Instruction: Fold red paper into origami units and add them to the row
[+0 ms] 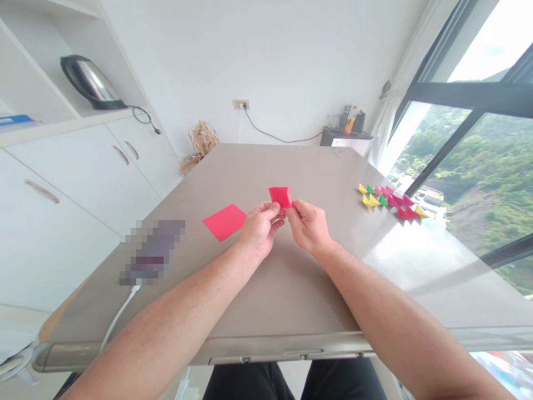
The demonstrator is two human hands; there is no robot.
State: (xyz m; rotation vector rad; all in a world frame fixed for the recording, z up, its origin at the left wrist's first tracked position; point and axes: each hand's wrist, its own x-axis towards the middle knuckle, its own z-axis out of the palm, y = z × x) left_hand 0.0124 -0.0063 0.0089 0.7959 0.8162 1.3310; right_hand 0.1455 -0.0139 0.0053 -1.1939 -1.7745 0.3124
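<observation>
A small folded piece of red paper (281, 196) is held up above the middle of the table, between both hands. My left hand (261, 223) pinches its lower left side, thumb on the near face. At the lower right corner, my right hand (307, 222) grips the same paper between thumb and fingers. Flat on the table beside my left hand lies a red paper sheet (225, 222), its right corner covered by that hand. Several small folded paper boats (389, 199) in yellow, green, pink and red stand in rows at the table's right edge.
A blurred-out dark device (156, 253) with a white cable (120, 315) lies on the left of the grey table (287, 300). Cabinets and a kettle (92, 83) are at left. A low stand (346, 140) holding bottles is behind the table, with a window at right.
</observation>
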